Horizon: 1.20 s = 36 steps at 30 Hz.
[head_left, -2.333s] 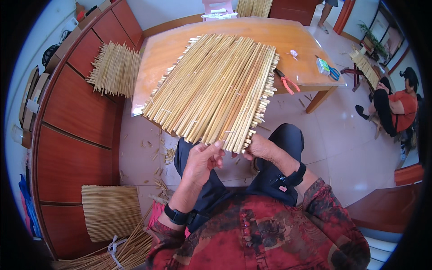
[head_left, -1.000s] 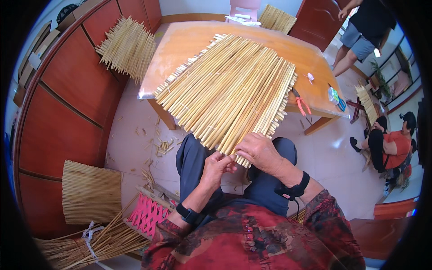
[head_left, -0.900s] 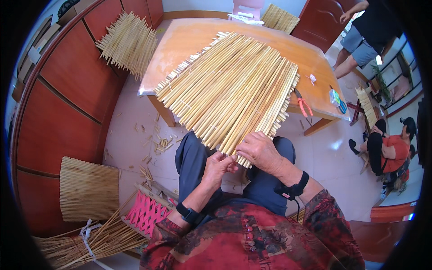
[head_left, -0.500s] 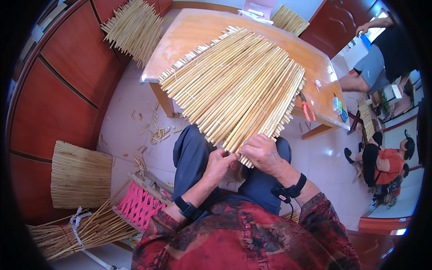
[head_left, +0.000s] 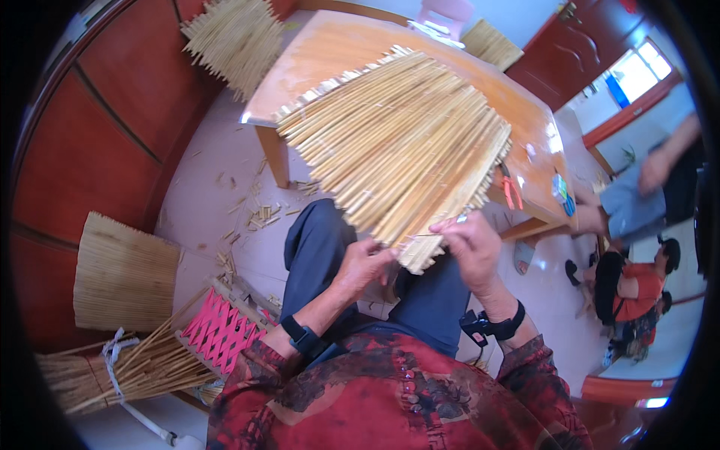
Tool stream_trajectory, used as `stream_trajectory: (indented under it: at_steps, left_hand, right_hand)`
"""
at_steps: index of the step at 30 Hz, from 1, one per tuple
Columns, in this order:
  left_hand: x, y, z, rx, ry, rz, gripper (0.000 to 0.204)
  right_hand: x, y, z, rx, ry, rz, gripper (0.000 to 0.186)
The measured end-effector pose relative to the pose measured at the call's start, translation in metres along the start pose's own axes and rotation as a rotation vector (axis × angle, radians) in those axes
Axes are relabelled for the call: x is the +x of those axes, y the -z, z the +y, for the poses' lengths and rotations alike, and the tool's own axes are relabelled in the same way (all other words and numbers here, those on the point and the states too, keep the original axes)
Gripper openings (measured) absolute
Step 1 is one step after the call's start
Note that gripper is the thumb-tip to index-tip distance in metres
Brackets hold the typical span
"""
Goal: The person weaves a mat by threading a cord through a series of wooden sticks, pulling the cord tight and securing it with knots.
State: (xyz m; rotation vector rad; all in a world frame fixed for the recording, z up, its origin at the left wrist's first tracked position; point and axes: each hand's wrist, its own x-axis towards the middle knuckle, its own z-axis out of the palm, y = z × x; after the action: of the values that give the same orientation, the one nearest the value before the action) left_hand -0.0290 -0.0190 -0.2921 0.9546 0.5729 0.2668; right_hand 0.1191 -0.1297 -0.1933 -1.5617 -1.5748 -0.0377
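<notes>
A fan-shaped mat of thin straw-coloured sticks (head_left: 397, 142) spans from the wooden table (head_left: 315, 60) to over my knees. My left hand (head_left: 360, 266) grips its near edge, fingers partly underneath. My right hand (head_left: 472, 247) is pinched on a thin strand lying across the sticks at the near right corner, slightly blurred. Red-handled pliers (head_left: 511, 191) lie at the table's right edge, beside a small green-and-white box (head_left: 559, 187) and blue-handled scissors (head_left: 569, 204).
Stick mats (head_left: 124, 274) lean by red cabinets (head_left: 112, 112). A tied stick bundle (head_left: 150, 375) and pink-strapped stool (head_left: 217, 330) are at lower left. Offcuts (head_left: 262, 214) litter the floor. At right, a person in shorts (head_left: 634, 206) stands near seated people (head_left: 637, 292).
My right hand has risen from the near edge and moved right, with the thin strand showing in its fingers. The standing person has moved nearer on the right. The view has shifted.
</notes>
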Motion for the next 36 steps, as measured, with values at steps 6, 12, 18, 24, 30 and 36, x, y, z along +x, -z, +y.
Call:
stream_trajectory:
  at_steps: [6, 12, 18, 24, 30, 36]
  left_hand:
    - [0.005, 0.011, -0.001, 0.108, 0.000, -0.119, 0.031]
    - [0.012, 0.031, -0.020, -0.032, -0.016, -0.139, 0.032]
    - [0.019, 0.017, -0.025, -0.033, -0.079, -0.068, 0.039]
    - [0.024, 0.032, -0.041, -0.055, 0.122, -0.112, 0.014]
    - [-0.007, 0.038, -0.031, 0.028, 0.044, -0.023, 0.010]
    - [-0.031, 0.047, -0.022, 0.034, 0.076, 0.005, 0.011]
  right_hand:
    - [0.020, -0.006, 0.004, 1.023, -0.679, 0.259, 0.014]
    - [0.021, -0.004, 0.031, 0.847, -0.830, 0.194, 0.014]
    - [0.008, -0.011, 0.038, 0.777, -0.883, 0.186, 0.012]
    - [-0.003, -0.016, 0.024, 0.671, -0.926, 0.128, 0.013]
    - [-0.017, -0.017, 0.026, 0.687, -0.941, 0.141, 0.014]
    - [-0.031, -0.024, 0.016, 0.370, -0.769, 0.005, 0.013]
